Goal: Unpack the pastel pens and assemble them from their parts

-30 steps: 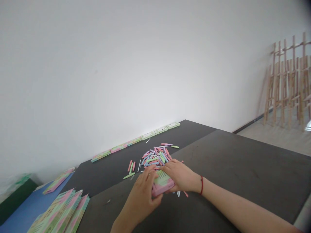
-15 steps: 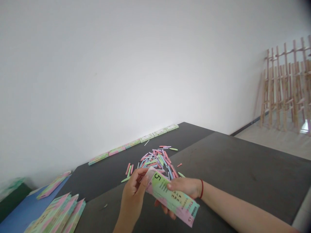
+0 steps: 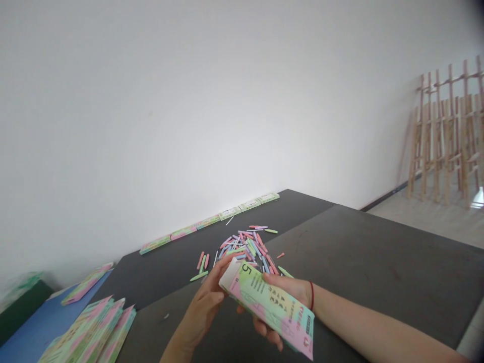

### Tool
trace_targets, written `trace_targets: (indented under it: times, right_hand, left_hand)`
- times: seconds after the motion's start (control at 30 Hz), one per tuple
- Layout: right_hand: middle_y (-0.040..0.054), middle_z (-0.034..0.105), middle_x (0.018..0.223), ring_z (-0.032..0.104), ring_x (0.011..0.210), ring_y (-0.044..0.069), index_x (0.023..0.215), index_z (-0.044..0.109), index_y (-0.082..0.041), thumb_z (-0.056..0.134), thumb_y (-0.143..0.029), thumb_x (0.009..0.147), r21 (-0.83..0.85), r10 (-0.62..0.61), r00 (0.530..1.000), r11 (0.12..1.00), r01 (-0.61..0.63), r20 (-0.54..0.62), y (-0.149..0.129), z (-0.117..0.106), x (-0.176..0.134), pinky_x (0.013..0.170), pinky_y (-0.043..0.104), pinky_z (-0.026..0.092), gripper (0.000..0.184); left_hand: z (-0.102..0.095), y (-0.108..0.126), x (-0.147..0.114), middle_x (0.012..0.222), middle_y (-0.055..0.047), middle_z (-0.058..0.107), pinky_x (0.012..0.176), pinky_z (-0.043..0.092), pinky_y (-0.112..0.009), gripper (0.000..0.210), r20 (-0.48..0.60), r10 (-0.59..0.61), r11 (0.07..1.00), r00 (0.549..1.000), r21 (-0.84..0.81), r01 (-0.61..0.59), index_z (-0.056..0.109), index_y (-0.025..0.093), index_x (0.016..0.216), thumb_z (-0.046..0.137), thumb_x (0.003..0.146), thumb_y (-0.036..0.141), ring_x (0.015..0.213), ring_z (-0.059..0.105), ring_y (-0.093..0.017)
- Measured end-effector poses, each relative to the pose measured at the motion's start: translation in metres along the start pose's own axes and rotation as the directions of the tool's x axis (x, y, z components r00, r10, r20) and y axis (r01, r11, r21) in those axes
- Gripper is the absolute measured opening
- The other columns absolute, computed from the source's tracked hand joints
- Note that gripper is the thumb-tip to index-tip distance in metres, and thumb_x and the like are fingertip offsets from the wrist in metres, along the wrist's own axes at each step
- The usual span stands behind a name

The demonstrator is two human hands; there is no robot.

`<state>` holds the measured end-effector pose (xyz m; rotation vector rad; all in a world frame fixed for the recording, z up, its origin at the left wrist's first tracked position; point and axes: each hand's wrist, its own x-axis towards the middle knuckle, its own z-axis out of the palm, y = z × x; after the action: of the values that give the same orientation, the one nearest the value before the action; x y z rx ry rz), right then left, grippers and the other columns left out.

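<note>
A flat pastel carton (image 3: 274, 305) in green, pink and yellow, marked with a 5, is tilted over the near part of the table. My right hand (image 3: 291, 292) grips it, thumb on the printed face and fingers curled underneath. At the carton's white upper-left end is my left hand (image 3: 207, 297), its fingers stretched along that end and the thumb apart from them. Whether its fingertips touch the carton is hard to tell. Just beyond both hands lies a pile of pastel pens (image 3: 247, 247) with thin white sticks among them.
Along the wall, a row of similar cartons (image 3: 183, 232) lies on the dark table (image 3: 363, 262). More flat cartons (image 3: 91, 330) are stacked at the lower left, by a blue surface (image 3: 41, 322) and a dark green box (image 3: 22, 310). Wooden racks (image 3: 449, 131) stand on the floor at right.
My left fingers have loosened from the carton's end and straightened. The carton has turned slightly and looks thicker, its white end now showing more. My right hand keeps its grip.
</note>
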<state>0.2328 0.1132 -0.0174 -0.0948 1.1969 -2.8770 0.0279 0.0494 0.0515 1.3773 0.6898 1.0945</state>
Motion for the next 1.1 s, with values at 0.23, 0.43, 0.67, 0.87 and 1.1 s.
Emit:
trace_targets:
  times: [0.23,0.43,0.67,0.87,1.1]
  right_hand:
    - [0.0106,0.061,0.089,0.062,0.070,0.024,0.129,0.041,-0.012,0.056,-0.078,0.060,0.042,0.006,1.000,0.999,-0.007,0.024,0.007,-0.007,0.004,0.065,0.039,0.048,0.096]
    - [0.0106,0.062,0.086,0.063,0.068,0.024,0.127,0.042,-0.012,0.053,-0.080,0.061,0.082,0.026,0.998,0.996,-0.031,0.059,0.011,-0.007,0.010,0.061,0.038,0.049,0.096]
    - [0.0089,0.060,0.083,0.061,0.065,0.022,0.124,0.045,-0.011,0.044,-0.085,0.062,0.053,0.073,0.994,0.996,-0.078,0.084,0.013,-0.005,0.010,0.060,0.038,0.049,0.096]
    - [0.0088,0.055,0.089,0.058,0.070,0.019,0.127,0.042,-0.014,0.033,-0.079,0.074,-0.046,0.082,0.996,0.995,-0.083,-0.035,0.009,0.004,0.002,0.065,0.035,0.048,0.084]
    - [0.0109,0.056,0.091,0.060,0.072,0.021,0.131,0.037,-0.013,0.020,-0.081,0.075,-0.071,0.134,0.989,0.988,-0.139,-0.066,0.012,0.002,0.005,0.065,0.035,0.046,0.090]
  left_hand:
    - [0.005,-0.011,0.000,0.124,-0.007,0.057,0.078,0.046,-0.029,0.046,-0.057,-0.030,0.999,0.998,-0.039,0.028,0.047,0.025,0.130,0.050,0.084,0.031,0.089,0.057,-0.020]
    - [0.020,-0.014,0.002,0.122,-0.007,0.057,0.075,0.046,-0.027,0.034,-0.148,-0.028,0.988,0.989,0.147,0.049,0.056,0.023,0.121,0.041,0.091,0.030,0.086,0.056,-0.018]
    - [0.021,-0.006,-0.001,0.128,-0.008,0.051,0.081,0.046,-0.030,0.036,-0.041,0.043,0.977,0.998,0.212,-0.033,0.058,0.022,0.116,0.042,0.087,0.036,0.106,0.051,-0.025]
    - [0.021,0.007,-0.006,0.118,-0.008,0.058,0.064,0.049,-0.028,0.052,-0.006,-0.019,0.984,1.000,0.177,0.020,0.049,0.025,0.126,0.056,0.077,0.044,0.094,0.056,-0.026]
    - [0.013,-0.007,-0.001,0.108,-0.005,0.063,0.040,0.041,-0.022,0.030,-0.150,-0.048,0.995,0.987,0.075,0.059,0.058,0.026,0.098,0.057,0.075,0.044,0.076,0.062,-0.023]
